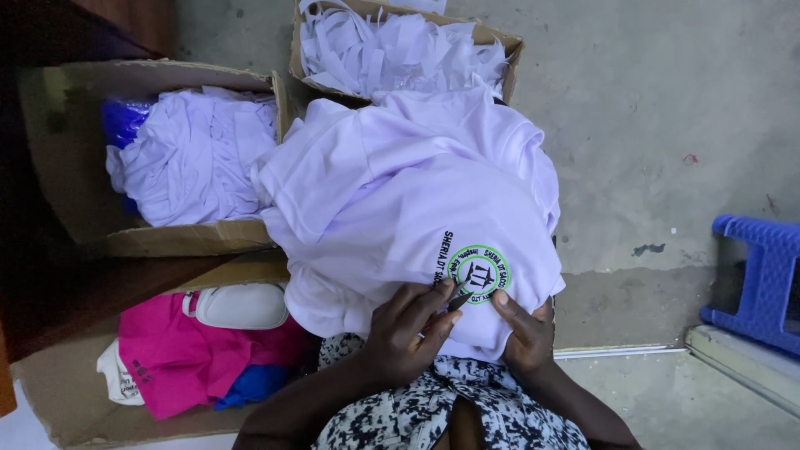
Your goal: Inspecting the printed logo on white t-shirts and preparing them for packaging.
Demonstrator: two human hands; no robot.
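**Trimming at a round badge on a white shirt**

Resting on the person's lap, a white shirt [400, 192] lay bunched, its bulk running from the knees up toward the far boxes. A round green-ringed embroidered badge [477, 273] sat on the near right part of the cloth, with dark lettering curving around it. The left hand [408, 333] lay on the shirt just beside the badge, fingers curled around a small dark tool [459, 298] whose tip pointed up and right at the badge's edge. The right hand [523, 329] pressed the cloth flat on the badge's other side, fingers together, holding nothing else.

An open cardboard box [75, 150] at the left held more folded white garments [200, 162] and a bit of blue plastic. Another cardboard box [492, 37] at the top was filled with white strips [392, 46]. Near the left knee, a third box [50, 400] held a pink garment [183, 354] and a white pouch [242, 306]. A blue plastic stool [758, 279] stood on the concrete floor [667, 125] at the right.
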